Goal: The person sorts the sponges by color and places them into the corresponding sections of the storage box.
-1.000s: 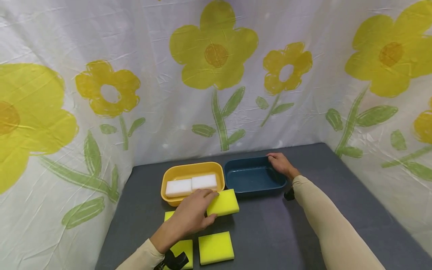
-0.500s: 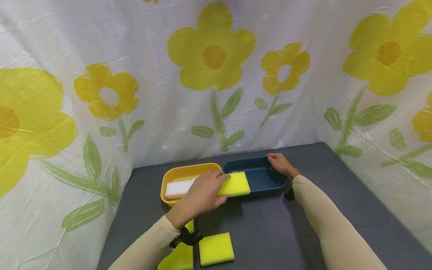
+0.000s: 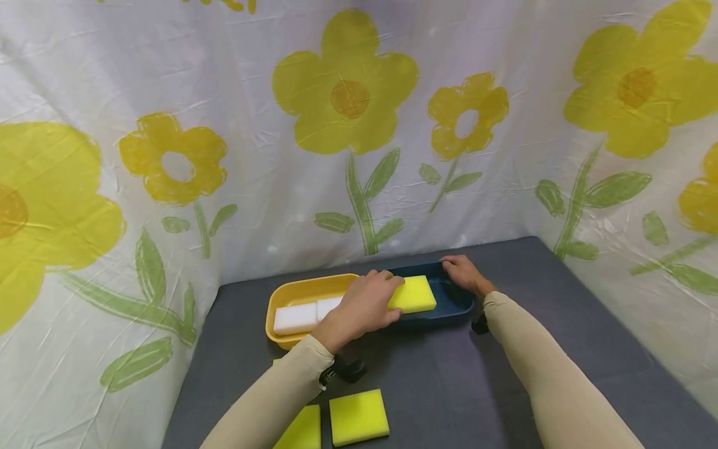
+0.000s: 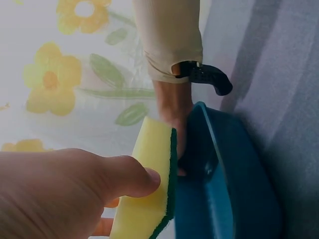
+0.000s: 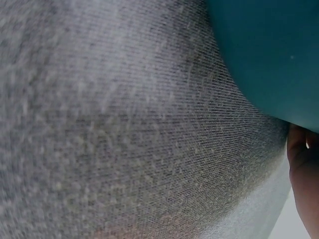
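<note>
My left hand (image 3: pixel 363 304) pinches a yellow sponge (image 3: pixel 414 294) over the dark blue tub (image 3: pixel 459 300). A dark green scouring layer shows on the sponge's underside in the left wrist view, where the thumb presses the yellow foam (image 4: pixel 149 169). With my right hand (image 3: pixel 464 273) I grip the blue tub's rim at its far right corner. The right wrist view shows that hand's fingers (image 5: pixel 301 164) at the tub's outer wall (image 5: pixel 279 59). Left of it stands a yellow tub (image 3: pixel 308 284) with two white sponges (image 3: pixel 295 318) side by side, the right one partly behind my left hand.
Nearer on the dark grey table (image 3: pixel 443 380) lie more yellow sponges (image 3: pixel 359 416), some partly covered by my left sleeve (image 3: pixel 269 399). A white curtain (image 3: pixel 252 156) with printed flowers hangs close behind the tubs and along both sides.
My left hand has carried the yellow sponge forward and right, from in front of the yellow tub to over the blue tub. My right hand stays on the blue tub's rim.
</note>
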The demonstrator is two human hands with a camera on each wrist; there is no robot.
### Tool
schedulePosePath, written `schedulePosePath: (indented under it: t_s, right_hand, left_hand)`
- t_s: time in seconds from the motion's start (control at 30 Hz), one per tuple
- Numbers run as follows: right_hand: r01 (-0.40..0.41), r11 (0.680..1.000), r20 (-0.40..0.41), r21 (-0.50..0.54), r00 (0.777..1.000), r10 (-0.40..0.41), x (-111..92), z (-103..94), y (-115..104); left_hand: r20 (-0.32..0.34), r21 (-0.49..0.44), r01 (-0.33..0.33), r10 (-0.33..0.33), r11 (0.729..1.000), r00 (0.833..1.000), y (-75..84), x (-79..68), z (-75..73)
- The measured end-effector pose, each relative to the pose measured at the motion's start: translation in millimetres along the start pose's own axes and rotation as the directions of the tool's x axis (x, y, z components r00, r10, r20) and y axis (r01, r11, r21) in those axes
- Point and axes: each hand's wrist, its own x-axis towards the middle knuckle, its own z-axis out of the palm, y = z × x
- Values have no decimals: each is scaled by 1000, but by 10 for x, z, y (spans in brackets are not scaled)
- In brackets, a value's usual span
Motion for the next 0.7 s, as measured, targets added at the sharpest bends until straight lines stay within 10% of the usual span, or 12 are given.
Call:
schedulePosePath:
  t_s: [0.7]
  right_hand:
    - [24,1000,-3,-3,1000,-24,21,-25,26]
  left_hand:
    - [139,8,22,-23,1000,990,122,568,389]
